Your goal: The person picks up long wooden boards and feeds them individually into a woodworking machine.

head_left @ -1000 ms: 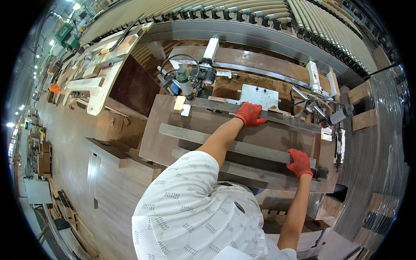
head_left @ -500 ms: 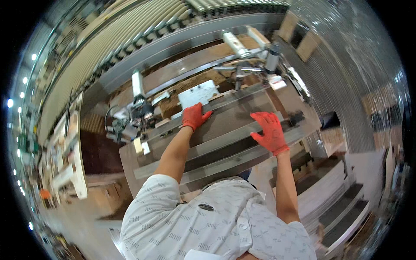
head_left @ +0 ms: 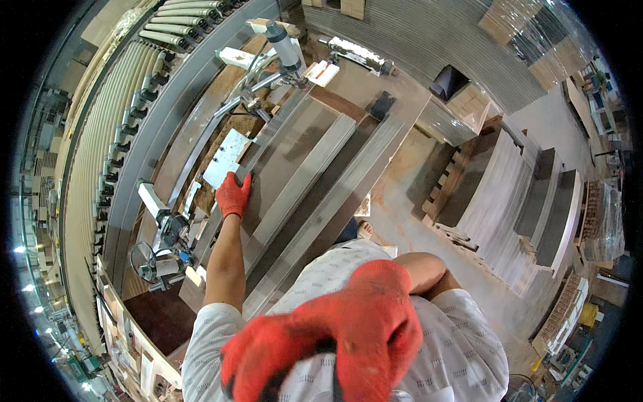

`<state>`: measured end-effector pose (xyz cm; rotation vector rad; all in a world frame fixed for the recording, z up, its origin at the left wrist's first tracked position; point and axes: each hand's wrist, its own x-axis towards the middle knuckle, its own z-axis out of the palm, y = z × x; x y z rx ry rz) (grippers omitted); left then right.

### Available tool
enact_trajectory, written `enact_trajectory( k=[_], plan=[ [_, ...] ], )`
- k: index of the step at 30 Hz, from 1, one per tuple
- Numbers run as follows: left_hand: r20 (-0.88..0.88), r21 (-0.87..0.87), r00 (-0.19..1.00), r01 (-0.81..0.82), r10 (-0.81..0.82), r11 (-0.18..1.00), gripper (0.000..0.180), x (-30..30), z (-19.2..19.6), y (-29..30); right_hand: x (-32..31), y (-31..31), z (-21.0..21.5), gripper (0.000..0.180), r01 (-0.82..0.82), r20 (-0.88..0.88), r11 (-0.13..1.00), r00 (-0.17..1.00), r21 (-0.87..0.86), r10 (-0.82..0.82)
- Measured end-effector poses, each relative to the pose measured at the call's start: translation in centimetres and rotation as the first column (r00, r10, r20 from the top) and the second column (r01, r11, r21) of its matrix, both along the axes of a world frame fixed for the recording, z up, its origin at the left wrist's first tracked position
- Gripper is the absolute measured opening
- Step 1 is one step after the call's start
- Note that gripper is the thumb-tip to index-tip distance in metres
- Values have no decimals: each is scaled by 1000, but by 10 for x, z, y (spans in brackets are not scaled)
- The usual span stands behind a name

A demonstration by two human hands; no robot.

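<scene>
1. In the head view, your left hand (head_left: 233, 195), in a red glove, rests at the back of the work table (head_left: 365, 84), touching the long grey strip (head_left: 273, 134) that runs along that side. Your thumb stands apart from your other fingers; I cannot tell whether the fingertips grasp the strip's edge or only lie on it.

2. Your right hand (head_left: 362, 321), also gloved in red, is raised close to the camera, in front of your shirt (head_left: 462, 335). Its fingers bend downward, and the lower part is cut off by the picture's edge, so I cannot tell whether they are clenched, released or holding something.

3. On the table, a middle plank (head_left: 305, 177) and a near plank (head_left: 335, 201), both grey, lie roughly alongside the strip, with a dark gap between those two planks. The near plank is the closest to your body.

4. Just beyond your left hand is a white metal plate (head_left: 226, 157). A grey cylinder (head_left: 287, 52) on a metal arm stands near the strip's far end, with a white block (head_left: 323, 73) just beside it.

5. A roller conveyor (head_left: 100, 154) curves along the left of the view, and stacked panels (head_left: 492, 194) stand on the right.
</scene>
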<state>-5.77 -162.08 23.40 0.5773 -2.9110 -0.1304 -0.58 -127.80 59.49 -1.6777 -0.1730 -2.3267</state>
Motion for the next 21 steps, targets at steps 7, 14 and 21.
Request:
enact_trajectory(
  k=[7,14,21],
  plan=[
    [16,24,1000,-18,18,1000,62,-14,1,-6,0,-17,5,34,116,108,978,989,-175,-98],
    [55,27,998,-12,11,1000,61,-18,-1,-14,-35,-25,9,39,255,4,949,966,-188,-259],
    [10,28,1000,5,-5,1000,59,-2,-4,-12,-69,8,-83,47,335,-325,774,929,538,-176]
  ],
)
